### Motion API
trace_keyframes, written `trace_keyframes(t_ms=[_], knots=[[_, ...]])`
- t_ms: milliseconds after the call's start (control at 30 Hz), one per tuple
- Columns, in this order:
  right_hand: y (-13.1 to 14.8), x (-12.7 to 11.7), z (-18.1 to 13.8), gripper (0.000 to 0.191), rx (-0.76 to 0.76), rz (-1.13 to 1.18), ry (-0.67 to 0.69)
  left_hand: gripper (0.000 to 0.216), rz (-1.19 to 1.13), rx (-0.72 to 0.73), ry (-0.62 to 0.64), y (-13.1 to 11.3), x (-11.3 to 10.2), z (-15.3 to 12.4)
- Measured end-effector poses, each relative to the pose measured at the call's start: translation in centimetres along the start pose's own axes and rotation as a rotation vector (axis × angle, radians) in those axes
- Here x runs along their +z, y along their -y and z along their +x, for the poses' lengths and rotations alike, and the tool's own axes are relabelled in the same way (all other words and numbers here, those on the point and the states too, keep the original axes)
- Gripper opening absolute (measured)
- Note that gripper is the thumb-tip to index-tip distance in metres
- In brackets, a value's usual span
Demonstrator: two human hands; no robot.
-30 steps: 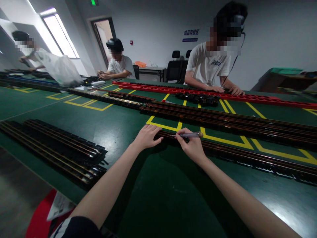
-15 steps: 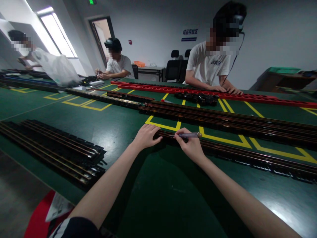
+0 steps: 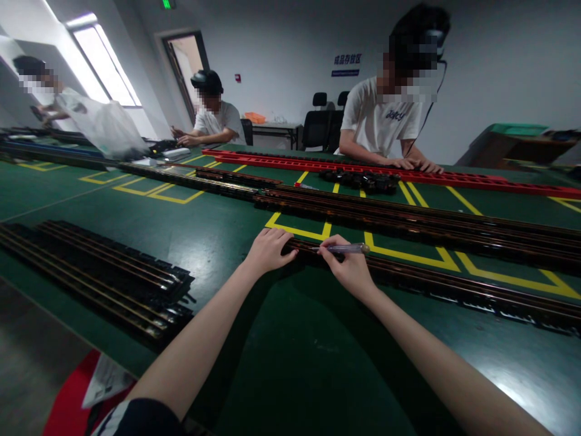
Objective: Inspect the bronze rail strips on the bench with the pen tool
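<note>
A long dark rail strip (image 3: pixel 454 289) with copper-coloured bars lies on the green table, running from my left hand out past the right edge of view. My left hand (image 3: pixel 271 249) grips its near-left end, fingers over the far side and thumb on the near side. Pinched in my right hand (image 3: pixel 349 266) is a small screwdriver (image 3: pixel 347 248) with a clear, purplish handle. It lies nearly level, its tip pointing left at the strip between my hands. Whether the tip touches the strip I cannot tell.
Several similar rail strips (image 3: pixel 104 272) lie at the left, and more (image 3: pixel 408 221) stretch across beyond my hands. Behind them are black parts (image 3: pixel 361 180) and a long red frame (image 3: pixel 318 165), where a co-worker's hands (image 3: pixel 415 163) rest. Yellow tape (image 3: pixel 299 231) marks the table.
My hands, the screwdriver and the strip stay practically where they were. At the back left, a co-worker's hands have shifted slightly.
</note>
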State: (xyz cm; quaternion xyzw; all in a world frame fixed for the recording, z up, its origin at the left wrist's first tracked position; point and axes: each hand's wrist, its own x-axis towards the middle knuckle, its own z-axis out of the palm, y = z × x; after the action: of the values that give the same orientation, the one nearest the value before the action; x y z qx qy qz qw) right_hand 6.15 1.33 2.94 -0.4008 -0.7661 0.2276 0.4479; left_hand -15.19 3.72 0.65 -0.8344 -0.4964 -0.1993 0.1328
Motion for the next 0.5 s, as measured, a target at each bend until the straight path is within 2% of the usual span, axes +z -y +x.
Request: trace_keyframes(t_ms=[500], knots=[[-0.06, 0.0, 0.08, 0.008, 0.005, 0.026, -0.001, 0.031, -0.009, 0.019, -0.01, 0.04, -0.1, -0.03]])
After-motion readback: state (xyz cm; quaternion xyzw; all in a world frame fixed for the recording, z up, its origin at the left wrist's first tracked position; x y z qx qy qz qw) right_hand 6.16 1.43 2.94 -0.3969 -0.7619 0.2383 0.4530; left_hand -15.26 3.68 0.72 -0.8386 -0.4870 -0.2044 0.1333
